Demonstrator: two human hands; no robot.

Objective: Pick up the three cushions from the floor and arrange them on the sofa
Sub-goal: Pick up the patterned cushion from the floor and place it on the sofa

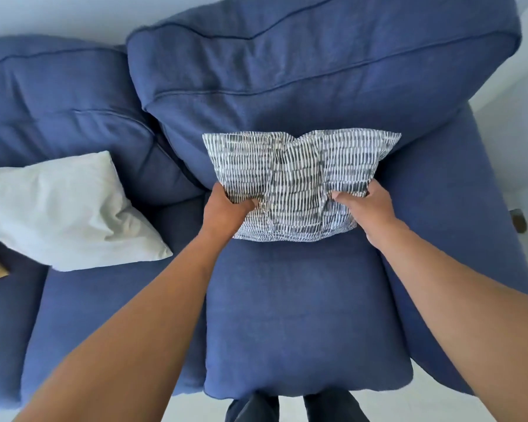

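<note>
Soft, even daylight is seen throughout; shadows are faint, no glare is noted, and edges are bowed by wide-angle distortion.

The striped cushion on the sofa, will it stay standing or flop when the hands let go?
Probably soft: the striped cushion dents where the left hand and right hand pinch it. It leans on the back cushion, so it likely stays up, perhaps sagging.

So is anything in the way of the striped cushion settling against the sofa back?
Nothing visible. Both hands, left hand and right hand, grip the striped cushion against the back cushion; the white cushion lies apart.
</note>
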